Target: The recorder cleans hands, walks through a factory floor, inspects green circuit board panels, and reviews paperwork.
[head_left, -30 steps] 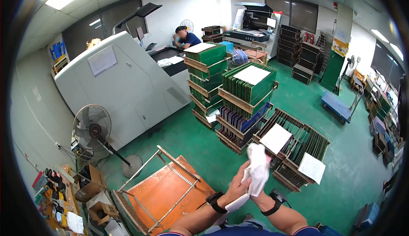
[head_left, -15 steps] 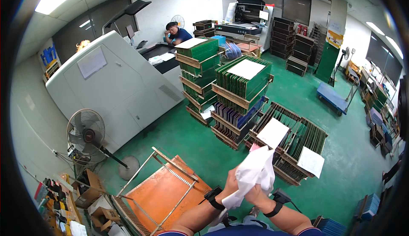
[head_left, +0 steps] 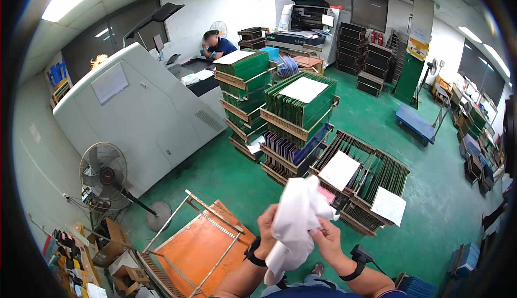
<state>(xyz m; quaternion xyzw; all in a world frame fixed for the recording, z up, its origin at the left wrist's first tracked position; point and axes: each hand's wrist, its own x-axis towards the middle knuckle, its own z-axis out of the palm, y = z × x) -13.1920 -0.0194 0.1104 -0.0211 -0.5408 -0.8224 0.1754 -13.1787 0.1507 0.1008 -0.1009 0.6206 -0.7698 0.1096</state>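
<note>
A white cloth (head_left: pixel 293 225) is lifted but unspread; its left side is gripped by the left hand (head_left: pixel 266 227), partly hidden, its right pinched by the right hand (head_left: pixel 328 240).

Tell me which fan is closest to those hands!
The big floor fan on the round base, front left; the back fan and the right-hand fan are much farther away.

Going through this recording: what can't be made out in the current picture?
Head view:
Left hand: most fingers hidden behind the white cloth.
The white cloth's full outline: lost in its own folds.
White sheet: marks too small to read.
Blue panels: cut off by the lower edge.
</note>
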